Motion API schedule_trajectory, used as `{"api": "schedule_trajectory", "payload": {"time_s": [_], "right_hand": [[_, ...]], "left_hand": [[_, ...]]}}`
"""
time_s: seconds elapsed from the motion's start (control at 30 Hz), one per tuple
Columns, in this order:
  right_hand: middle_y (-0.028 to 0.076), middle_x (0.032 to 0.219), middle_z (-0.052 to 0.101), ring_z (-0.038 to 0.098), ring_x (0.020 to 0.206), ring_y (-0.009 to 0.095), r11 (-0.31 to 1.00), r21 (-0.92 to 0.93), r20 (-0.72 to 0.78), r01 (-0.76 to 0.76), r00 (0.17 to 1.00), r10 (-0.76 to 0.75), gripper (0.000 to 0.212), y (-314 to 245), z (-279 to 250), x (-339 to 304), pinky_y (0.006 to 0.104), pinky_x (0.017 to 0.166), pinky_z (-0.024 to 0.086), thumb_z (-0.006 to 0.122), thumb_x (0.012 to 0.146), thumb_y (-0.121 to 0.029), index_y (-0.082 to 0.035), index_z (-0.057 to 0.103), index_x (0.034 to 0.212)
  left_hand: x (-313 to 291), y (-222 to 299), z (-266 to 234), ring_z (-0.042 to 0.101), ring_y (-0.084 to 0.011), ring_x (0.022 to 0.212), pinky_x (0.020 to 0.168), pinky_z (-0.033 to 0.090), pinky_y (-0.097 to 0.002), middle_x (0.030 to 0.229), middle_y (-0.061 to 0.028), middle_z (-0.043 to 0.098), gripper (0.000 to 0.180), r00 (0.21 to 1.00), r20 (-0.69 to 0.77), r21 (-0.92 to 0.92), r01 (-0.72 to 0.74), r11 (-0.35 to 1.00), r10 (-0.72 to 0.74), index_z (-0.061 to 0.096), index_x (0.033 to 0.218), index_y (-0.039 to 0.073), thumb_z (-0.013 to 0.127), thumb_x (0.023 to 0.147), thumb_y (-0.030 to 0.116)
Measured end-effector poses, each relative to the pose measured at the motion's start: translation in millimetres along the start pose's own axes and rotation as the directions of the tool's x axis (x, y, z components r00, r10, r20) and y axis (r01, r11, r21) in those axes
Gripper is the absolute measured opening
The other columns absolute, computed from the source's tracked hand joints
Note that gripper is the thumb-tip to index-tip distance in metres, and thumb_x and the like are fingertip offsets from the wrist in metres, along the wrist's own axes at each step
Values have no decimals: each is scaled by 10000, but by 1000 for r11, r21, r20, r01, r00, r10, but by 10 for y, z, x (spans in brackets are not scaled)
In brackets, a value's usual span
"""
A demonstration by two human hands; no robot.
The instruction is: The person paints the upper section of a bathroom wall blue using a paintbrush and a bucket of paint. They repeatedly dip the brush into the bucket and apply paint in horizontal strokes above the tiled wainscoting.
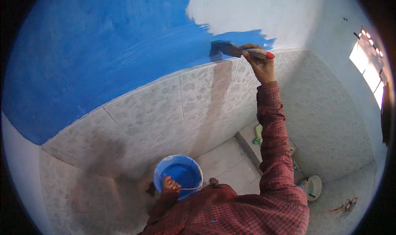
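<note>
My right hand (260,63) is closed around the handle of a paintbrush (231,49), which has a red end. The brush's bristles are against the blue-painted part of the wall (136,33), just above the tile edge. Low in front of me, my left hand (170,184) grips the thin handle of a paint bucket (199,169), its fingers curled around it. Blue paint (181,173) lies inside the bucket. Unpainted white wall (255,8) borders the blue with a ragged edge, above and to the right of the brush.
Patterned tiles (148,111) cover the lower wall. A raised step (247,144) holds a green-and-white packet (258,135). At the lower right stands a whitish bucket (314,187). A bright window opening (367,63) is in the right wall.
</note>
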State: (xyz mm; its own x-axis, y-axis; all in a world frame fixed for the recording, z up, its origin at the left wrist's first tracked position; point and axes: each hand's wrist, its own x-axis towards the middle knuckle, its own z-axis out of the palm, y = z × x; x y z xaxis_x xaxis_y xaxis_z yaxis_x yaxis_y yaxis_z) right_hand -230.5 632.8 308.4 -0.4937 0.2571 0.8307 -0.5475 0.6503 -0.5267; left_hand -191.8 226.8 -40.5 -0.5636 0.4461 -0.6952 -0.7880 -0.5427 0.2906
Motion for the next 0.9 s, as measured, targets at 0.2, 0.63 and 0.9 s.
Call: {"api": "schedule_trajectory", "payload": {"time_s": [0.2,0.63,0.9], "right_hand": [[85,914,623,590,771,123,950,303,-55,-71,994,92,201,50,-86,-29,240,687,496,662,772,-82,20,608,937],[93,890,595,595,781,166,914,397,-395,-83,884,252,317,1141,-1349,362,282,655,523,655,787,-182,35,566,1000],[103,867,595,592,759,162,958,286,-609,3,773,180,299,1028,-1852,331,278,668,509,643,793,-193,39,578,970]], "left_hand": [[0,-186,33,311,-111,512,583,353,-280,559,30,275,236,985,124,-7,-116,993,116,328,656,162,512,800,195],[-193,-630,564,426,-129,561,580,421,-308,601,15,379,134,914,-36,470,-341,814,404,407,822,120,533,776,120],[-270,-742,900,401,-163,456,533,404,-345,509,13,397,247,951,-105,-34,-297,954,292,435,613,173,464,836,275]]}}
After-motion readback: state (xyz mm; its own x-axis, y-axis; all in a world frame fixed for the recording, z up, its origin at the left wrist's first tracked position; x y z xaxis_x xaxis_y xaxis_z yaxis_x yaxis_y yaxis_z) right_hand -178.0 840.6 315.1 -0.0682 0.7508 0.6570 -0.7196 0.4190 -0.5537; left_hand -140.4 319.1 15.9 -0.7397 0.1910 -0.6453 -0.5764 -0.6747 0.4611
